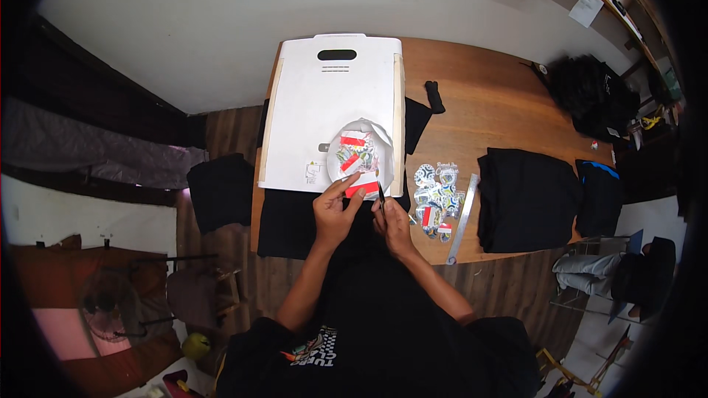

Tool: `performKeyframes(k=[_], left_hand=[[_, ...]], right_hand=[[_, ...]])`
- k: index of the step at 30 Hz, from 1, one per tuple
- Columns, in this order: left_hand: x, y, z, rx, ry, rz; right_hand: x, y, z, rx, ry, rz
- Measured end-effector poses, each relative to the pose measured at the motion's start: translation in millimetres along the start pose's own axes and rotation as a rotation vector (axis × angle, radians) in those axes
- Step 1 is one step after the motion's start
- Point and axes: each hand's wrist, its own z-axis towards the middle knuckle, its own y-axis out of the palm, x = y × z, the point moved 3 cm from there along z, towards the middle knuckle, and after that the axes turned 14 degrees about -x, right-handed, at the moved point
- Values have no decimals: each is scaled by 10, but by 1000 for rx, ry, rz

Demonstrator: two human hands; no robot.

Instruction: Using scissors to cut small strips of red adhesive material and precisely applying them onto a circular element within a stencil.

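A rounded, pale translucent sheet (387, 146) lies on the lower right of a white board (302, 114). Red-and-white flag shapes and colourful patterned pieces show on it. My left hand (334, 219) is at the sheet's lower edge, index finger stretched out and thumb apart, fingertips touching beside the lowest red-and-white piece (361, 189). Closed around a thin black pen-like tool (381, 191) is my right hand (394, 228); the tool's tip points up at that piece's right side. Whether it is a pen, a blade or tweezers is too small to tell.
Right of the board, patterned cut-outs (428, 195) lie by a metal ruler (462, 219). Folded black cloth (527, 199) sits farther right on the wooden table (472, 96). A small black object (434, 97) lies behind. Black fabric (287, 228) spreads under the board.
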Motion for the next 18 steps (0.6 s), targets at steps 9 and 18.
performKeyframes(k=[9, 18], left_hand=[[0, 9, -12, -12, -24, -5], [-1, 3, -21, -9, -44, -11]], right_hand=[[-24, 12, 17, 1, 1, -17], [-67, 33, 19, 1, -3, -15]])
